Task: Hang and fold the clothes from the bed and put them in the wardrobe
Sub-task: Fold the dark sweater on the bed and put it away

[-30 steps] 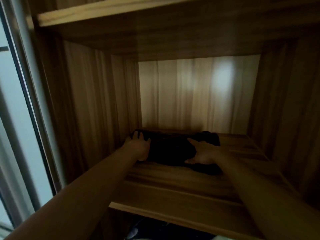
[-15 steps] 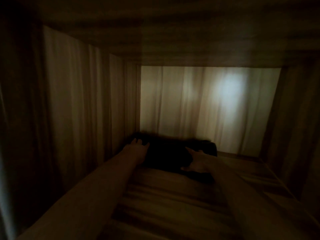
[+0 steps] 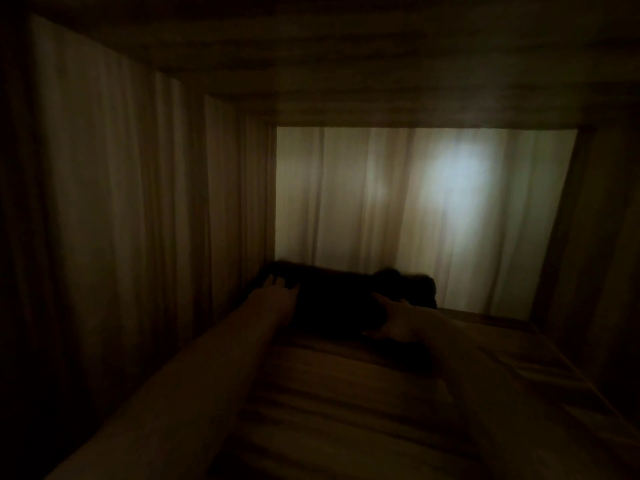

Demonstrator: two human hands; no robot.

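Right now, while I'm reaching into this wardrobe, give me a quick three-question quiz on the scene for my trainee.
1. True or false: the dark folded garment lies at the front edge of the shelf.
2. Which corner of the shelf is the garment nearest? A) back left B) back right C) front right
3. Fill in: the left hand and the right hand both touch the ____.

Key:
1. False. It sits far back, close to the back panel.
2. A
3. garment
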